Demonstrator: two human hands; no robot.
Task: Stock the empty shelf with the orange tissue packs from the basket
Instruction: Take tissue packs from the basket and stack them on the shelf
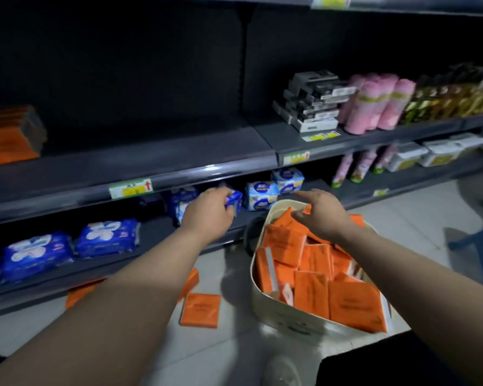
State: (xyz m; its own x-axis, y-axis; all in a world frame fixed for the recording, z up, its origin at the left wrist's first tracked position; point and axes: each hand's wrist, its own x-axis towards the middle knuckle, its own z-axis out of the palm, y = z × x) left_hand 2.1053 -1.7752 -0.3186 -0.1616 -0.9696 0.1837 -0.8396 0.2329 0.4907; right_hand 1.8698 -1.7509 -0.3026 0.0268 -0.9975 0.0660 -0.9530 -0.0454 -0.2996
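Note:
A cream basket (287, 313) stands on the floor at lower right, filled with several orange tissue packs (310, 291). My right hand (322, 214) hovers over the basket's far end, fingers spread, holding nothing. My left hand (207, 211) reaches out in front of the lower shelf, left of the basket, fingers curled with nothing visible in them. The dark middle shelf (156, 157) is mostly bare, with a stack of orange packs (9, 135) at its far left. One orange pack (200, 310) lies flat on the floor beside the basket, and other orange packs (80, 292) lie near the shelf base.
Blue tissue packs (106, 236) line the lower shelf. To the right, the middle shelf holds grey boxes (313, 100), pink rolls (374, 103) and dark packets. A blue stool leg (474, 240) stands at the right on the pale tiled floor.

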